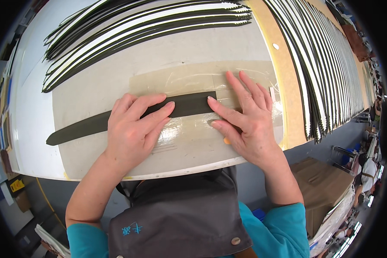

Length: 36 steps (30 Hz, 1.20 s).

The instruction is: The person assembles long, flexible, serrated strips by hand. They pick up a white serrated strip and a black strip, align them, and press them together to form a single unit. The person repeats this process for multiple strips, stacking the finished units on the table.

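Observation:
A long dark strip with a tapered left end and a squared right end lies across the grey work surface. My left hand rests over its middle, fingers partly curled, holding it down with two fingertips on its face. At the strip's right end my right hand has its fingers spread; one fingertip touches the squared end, and the thumb is just below it. Beneath the strip's right part is a glossy, scratched clear sheet. A small orange piece peeks out beside my right hand.
Bundles of long black-and-white strips lie along the far side. Many more strips lie fanned on a tan board at the right. A small white oval sits on that board. Brown sheet material stands below right, beyond the table edge.

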Each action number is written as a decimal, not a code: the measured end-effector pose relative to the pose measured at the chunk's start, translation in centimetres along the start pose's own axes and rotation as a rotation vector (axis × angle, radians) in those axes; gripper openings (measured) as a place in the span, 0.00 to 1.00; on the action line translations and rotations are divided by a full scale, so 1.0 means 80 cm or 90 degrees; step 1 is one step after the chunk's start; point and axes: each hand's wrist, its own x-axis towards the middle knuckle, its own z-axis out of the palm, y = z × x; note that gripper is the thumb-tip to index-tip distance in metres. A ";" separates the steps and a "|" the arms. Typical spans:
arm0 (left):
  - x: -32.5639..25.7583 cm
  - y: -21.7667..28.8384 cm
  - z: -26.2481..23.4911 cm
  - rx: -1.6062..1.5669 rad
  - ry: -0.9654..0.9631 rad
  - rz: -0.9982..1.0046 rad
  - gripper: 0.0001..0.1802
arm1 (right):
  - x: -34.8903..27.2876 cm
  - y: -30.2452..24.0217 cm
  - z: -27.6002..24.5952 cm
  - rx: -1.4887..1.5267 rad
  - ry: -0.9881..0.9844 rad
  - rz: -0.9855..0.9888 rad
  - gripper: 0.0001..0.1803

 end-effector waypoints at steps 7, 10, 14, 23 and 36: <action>0.001 0.000 -0.001 -0.016 -0.014 -0.006 0.18 | 0.001 -0.001 -0.002 0.005 -0.008 0.010 0.21; 0.000 -0.001 -0.003 -0.026 -0.018 -0.014 0.18 | 0.003 -0.002 -0.001 0.003 -0.007 0.011 0.20; -0.001 -0.002 -0.007 -0.080 -0.013 -0.042 0.17 | 0.004 -0.001 0.000 -0.005 -0.009 0.011 0.19; -0.022 -0.023 -0.011 -0.076 0.043 0.001 0.15 | 0.004 0.000 0.003 -0.049 0.003 -0.015 0.16; -0.023 -0.031 -0.007 -0.044 0.022 0.048 0.15 | -0.024 0.018 -0.039 0.266 0.072 0.125 0.20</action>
